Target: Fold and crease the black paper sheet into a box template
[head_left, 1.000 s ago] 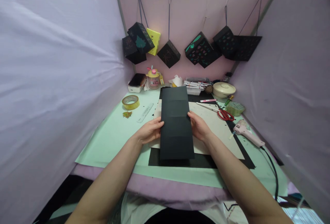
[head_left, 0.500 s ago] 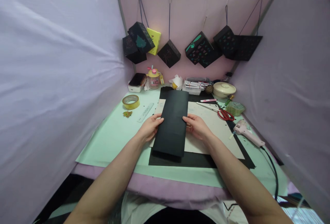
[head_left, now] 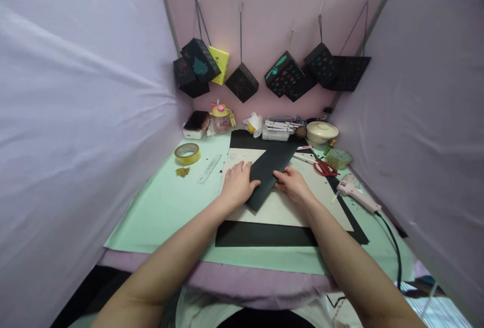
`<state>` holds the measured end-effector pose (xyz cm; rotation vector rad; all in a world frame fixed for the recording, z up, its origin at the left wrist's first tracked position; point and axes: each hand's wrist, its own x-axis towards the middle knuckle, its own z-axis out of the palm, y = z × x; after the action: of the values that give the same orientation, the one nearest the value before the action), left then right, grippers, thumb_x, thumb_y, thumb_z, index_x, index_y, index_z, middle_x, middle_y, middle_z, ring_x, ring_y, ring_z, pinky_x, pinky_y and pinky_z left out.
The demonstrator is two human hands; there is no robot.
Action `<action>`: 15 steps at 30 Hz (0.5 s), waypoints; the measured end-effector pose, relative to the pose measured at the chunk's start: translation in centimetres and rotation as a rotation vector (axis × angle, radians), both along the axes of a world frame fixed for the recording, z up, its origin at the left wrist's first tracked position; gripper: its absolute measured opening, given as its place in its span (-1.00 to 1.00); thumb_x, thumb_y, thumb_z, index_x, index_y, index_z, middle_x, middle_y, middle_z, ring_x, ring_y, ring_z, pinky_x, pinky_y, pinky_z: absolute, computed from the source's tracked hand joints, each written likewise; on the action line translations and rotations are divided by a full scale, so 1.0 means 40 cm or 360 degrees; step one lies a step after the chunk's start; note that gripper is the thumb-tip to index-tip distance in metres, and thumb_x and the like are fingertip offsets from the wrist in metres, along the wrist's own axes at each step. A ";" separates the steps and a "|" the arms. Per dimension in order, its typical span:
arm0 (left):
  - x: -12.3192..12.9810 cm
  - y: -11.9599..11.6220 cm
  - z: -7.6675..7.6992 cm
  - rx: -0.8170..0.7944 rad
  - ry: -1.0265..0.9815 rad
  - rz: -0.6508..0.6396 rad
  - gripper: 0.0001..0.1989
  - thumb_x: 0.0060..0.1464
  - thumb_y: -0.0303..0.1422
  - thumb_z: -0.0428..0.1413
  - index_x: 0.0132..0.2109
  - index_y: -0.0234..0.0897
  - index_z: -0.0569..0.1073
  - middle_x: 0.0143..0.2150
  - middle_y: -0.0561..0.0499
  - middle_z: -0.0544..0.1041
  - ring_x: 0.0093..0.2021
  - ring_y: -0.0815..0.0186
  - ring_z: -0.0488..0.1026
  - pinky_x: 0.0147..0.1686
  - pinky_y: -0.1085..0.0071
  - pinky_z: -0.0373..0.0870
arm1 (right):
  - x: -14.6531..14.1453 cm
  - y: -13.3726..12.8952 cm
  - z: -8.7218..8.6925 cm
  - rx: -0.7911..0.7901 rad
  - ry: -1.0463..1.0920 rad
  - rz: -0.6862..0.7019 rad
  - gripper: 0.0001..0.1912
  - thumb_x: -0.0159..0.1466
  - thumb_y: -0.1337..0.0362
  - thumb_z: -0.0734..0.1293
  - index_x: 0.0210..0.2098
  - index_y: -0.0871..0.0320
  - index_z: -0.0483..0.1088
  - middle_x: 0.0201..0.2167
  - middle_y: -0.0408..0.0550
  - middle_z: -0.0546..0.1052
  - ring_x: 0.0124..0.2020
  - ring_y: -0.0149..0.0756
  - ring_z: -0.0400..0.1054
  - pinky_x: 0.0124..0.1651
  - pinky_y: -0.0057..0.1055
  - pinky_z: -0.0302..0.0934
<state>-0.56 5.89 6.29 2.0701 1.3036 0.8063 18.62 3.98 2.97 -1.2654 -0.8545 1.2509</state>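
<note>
A long folded black card (head_left: 270,174) lies tilted, its far end to the right, over a cream board (head_left: 302,212) on black sheets (head_left: 264,235). My right hand (head_left: 293,184) pinches the card's right edge between thumb and fingers. At its left edge is my left hand (head_left: 239,183), fingers spread, thumb touching the card and the other fingers resting by the board. Red-handled scissors (head_left: 325,168) lie to the right of the board, with a pink-and-white pen (head_left: 304,148) behind them.
Yellow tape (head_left: 187,153), a leaf (head_left: 182,172) and a ruler (head_left: 209,169) lie left. A glue gun (head_left: 357,193) with a cord is at right. A cup (head_left: 221,118), a box of pens (head_left: 278,129) and a lidded bowl (head_left: 321,131) stand behind. Black boxes (head_left: 242,82) hang above.
The black card has gone from near upright in view to slanting right and lower onto the board. My left hand has opened from its grip and moved right against the card.
</note>
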 end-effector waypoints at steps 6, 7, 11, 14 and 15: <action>0.009 -0.050 -0.085 -0.0041 0.0431 0.0035 -0.24 0.07 0.03 0.08 0.28 -0.34 0.17 0.38 -0.38 0.03 0.38 -0.26 -0.19 0.25 -0.16 -0.40 | 0.032 -0.016 0.002 -0.0112 -0.0563 0.0142 -0.59 0.09 0.01 0.43 -0.70 0.12 0.32 -0.83 -0.12 0.32 -0.70 -0.31 0.26 -0.50 -0.36 0.15; 0.006 -0.049 -0.092 -0.0023 0.0470 0.0008 -0.22 0.07 0.04 0.08 0.29 -0.34 0.16 0.39 -0.37 0.01 0.39 -0.24 -0.21 0.26 -0.14 -0.40 | 0.042 -0.020 0.010 -0.0077 -0.0779 0.0098 -0.56 0.11 -0.02 0.41 -0.71 0.11 0.32 -0.84 -0.11 0.31 -0.66 -0.27 0.29 -0.46 -0.35 0.14; -0.002 -0.045 -0.100 0.0041 0.0575 -0.0175 -0.20 0.08 0.04 0.07 0.32 -0.34 0.14 0.41 -0.33 -0.05 0.41 -0.12 -0.24 0.29 -0.06 -0.41 | 0.061 -0.021 0.046 0.0283 -0.1672 -0.0150 -0.65 0.23 -0.01 0.27 -0.51 0.08 0.44 -0.59 -0.03 0.49 -0.39 -0.14 0.41 -0.23 -0.28 0.18; -0.008 -0.037 -0.098 0.0067 0.0598 -0.0364 -0.19 0.09 0.03 0.06 0.33 -0.39 0.13 0.41 -0.35 -0.08 0.42 -0.07 -0.22 0.30 -0.01 -0.40 | 0.041 -0.001 0.048 0.0676 -0.1759 0.0085 -0.72 0.28 0.08 0.23 -0.18 0.06 0.48 -0.20 0.04 0.57 -0.12 -0.11 0.42 0.00 -0.19 0.20; -0.010 -0.031 -0.096 0.0079 0.0603 -0.0423 -0.20 0.10 0.03 0.05 0.33 -0.39 0.13 0.41 -0.35 -0.08 0.42 -0.06 -0.22 0.31 0.00 -0.39 | 0.031 0.008 0.042 0.0795 -0.1774 0.0237 -0.69 0.29 0.11 0.22 -0.07 0.07 0.46 -0.06 0.06 0.54 0.00 -0.10 0.37 0.09 -0.16 0.17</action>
<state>-0.96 4.64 2.43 2.4538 1.1631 0.3433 19.86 4.31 4.64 -1.4477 -1.9287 0.2748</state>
